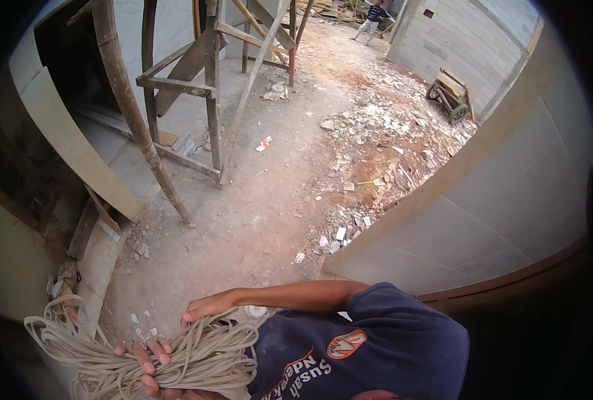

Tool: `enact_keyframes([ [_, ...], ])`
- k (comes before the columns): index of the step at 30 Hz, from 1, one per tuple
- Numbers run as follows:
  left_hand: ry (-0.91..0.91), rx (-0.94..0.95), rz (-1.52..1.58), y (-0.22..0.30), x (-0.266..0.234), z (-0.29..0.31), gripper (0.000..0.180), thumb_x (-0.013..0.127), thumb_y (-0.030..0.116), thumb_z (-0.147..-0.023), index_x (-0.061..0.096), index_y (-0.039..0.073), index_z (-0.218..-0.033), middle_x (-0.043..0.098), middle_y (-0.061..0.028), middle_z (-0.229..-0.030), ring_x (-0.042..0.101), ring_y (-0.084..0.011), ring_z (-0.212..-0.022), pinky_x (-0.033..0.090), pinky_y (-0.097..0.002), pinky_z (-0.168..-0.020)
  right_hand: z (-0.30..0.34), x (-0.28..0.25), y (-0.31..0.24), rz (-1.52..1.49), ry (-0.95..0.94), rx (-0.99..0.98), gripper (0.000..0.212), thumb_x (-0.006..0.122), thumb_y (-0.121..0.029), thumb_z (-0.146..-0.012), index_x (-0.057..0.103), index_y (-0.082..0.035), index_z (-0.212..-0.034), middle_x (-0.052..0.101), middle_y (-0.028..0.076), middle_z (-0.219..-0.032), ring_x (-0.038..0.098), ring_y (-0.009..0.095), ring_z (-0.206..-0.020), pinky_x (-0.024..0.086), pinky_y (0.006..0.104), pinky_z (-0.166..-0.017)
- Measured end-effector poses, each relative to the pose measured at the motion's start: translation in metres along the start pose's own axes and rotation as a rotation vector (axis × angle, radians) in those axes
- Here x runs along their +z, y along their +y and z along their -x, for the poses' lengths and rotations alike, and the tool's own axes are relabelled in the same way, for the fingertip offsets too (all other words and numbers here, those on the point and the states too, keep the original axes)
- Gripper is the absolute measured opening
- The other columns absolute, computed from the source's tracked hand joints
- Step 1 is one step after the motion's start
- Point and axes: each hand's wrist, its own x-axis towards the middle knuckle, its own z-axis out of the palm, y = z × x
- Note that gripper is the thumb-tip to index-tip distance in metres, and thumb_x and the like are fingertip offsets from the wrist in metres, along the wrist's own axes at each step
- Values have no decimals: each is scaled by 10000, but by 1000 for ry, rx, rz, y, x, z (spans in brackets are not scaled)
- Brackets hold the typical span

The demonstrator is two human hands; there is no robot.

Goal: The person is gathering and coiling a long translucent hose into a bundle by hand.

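A thick looped bundle of beige rope [203, 357] lies across the lower left, in front of my dark blue shirt. My left hand [151, 367] is closed around the middle of the bundle, its fingertips showing on top of the strands. My right hand [206, 309] reaches from the end of my bare forearm to the bundle's upper edge. Its fingers curl down onto the rope, partly hidden by it. Loose loops spread out at the bundle's left end.
A wooden scaffold [213, 100] and a slanting bamboo pole [133, 120] stand on the left. Rubble [376, 147] covers the ground right of centre, beside a tiled wall [483, 207]. Farther off are a two-wheeled cart [451, 93] and another person [374, 20].
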Motion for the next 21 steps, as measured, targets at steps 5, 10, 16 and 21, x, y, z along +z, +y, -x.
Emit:
enact_keyframes([
  [5,29,91,94,40,-11,-5,552,669,132,-883,422,71,-1373,603,-48,-932,599,-226,-810,470,-430,-850,17,-9,34,-52,171,2,603,496,-493,-1082,740,28,-899,660,30,-828,557,104,-738,471,294,-679],
  [10,164,115,199,31,7,-10,329,635,146,-869,651,43,-1180,683,-97,-869,633,-256,-723,524,-496,-877,19,-3,44,124,143,-231,435,566,-376,-1071,700,8,-919,627,25,-891,569,117,-746,474,304,-691],
  [16,-102,53,-10,56,-27,-9,652,661,137,-886,326,70,-1440,533,-15,-974,542,-185,-889,421,-379,-916,59,16,51,285,280,-26,368,687,-380,-983,678,-18,-919,603,46,-791,567,149,-702,437,349,-603],
  [21,-21,451,-299,105,-68,-23,426,647,145,-859,553,29,-1257,634,-90,-936,602,-249,-851,478,-456,-924,135,-50,151,717,545,202,546,729,-402,-890,517,-2,-585,409,167,-543,399,241,-494,360,429,-535],
])
